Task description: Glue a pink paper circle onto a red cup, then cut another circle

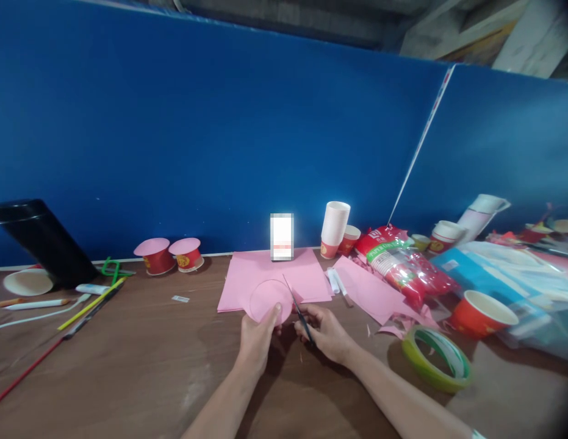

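Left hand (256,338): clamped on a round pink paper piece (264,299), thumb on top, fingers partly hidden beneath. Right hand (328,334): closed around the scissors (305,326), blades pointing away and slightly left along the paper's right edge. Whether the blades are spread or meet, or touch the paper, cannot be told.

The round piece is in front of the seated body line, at centre, overlapping the near edge of the pink sheets (233,283).

Risks, as judged: a blade straying left could nick the round edge; the left fingers lie near the cutting line, so a slip could reach them. A loose pinch may let thin paper bend. The far sheets, lying behind the blade tips, might be caught.

Room: the brown table (150,372) offers open surface to the left and near. To the right, pink offcuts (366,292), the tape roll (414,361) and a red cup (471,320) limit the right elbow's sweep. Beyond the sheets, the blue partition (210,134) bounds the far side.
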